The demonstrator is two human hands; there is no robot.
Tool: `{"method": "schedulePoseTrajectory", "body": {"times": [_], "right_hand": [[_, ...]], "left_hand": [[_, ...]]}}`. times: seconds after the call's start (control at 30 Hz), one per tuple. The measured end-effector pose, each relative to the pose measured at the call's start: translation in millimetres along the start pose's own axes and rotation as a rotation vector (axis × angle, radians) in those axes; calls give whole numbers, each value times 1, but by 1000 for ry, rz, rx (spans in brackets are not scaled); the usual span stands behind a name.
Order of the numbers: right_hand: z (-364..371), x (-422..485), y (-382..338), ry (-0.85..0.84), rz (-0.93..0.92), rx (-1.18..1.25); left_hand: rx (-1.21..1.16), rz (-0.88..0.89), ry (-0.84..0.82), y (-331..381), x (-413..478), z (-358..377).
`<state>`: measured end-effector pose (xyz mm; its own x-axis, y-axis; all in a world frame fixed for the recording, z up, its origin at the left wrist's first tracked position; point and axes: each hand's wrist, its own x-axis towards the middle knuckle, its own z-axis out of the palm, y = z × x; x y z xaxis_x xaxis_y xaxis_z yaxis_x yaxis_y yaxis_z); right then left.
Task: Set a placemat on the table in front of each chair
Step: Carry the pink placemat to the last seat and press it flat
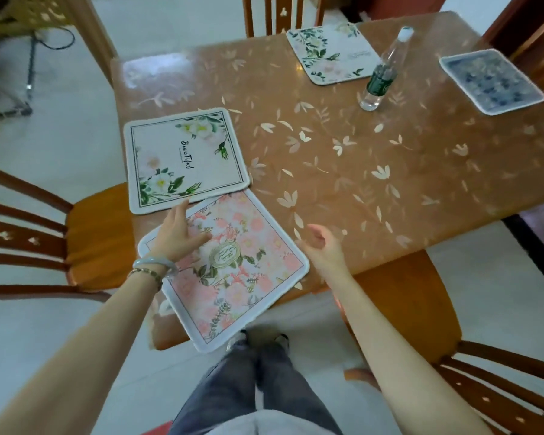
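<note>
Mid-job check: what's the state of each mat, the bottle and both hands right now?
Pink placemat: flat, skewed, near corner overhanging the table edge.
White placemat: flat, before the left chair.
Far floral placemat: flat at the far edge.
Blue placemat: flat, far right.
Bottle: upright, capped.
Left hand: fingers straight, resting on the pink placemat.
Right hand: loosely curled, empty.
</note>
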<state>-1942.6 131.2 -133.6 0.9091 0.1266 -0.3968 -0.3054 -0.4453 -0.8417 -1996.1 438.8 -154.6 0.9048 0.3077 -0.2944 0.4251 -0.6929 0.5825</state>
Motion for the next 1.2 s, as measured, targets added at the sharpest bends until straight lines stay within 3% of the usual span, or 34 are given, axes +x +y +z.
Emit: {"method": "schedulePoseTrajectory", "body": {"times": [0.23,0.47,0.57,0.8,1.0,1.2], "right_hand": [[9,25,11,-30,30,-53],[21,41,4,-9,14,-108],[30,46,-4,-9,-1,-116],[29,51,-14,-4,-37,-119],[15,56,-39,-151,-71,-97],[-28,67,-67,-335,67,-291]], "left_hand": [[287,-64,-89,-17,34,11],[364,-58,47,-20,47,17],[300,41,94,-22,59,6],[267,352,-38,-11,42,-35],[73,593,6,24,14,-73],[-196,492,-37,55,29,-104]]}}
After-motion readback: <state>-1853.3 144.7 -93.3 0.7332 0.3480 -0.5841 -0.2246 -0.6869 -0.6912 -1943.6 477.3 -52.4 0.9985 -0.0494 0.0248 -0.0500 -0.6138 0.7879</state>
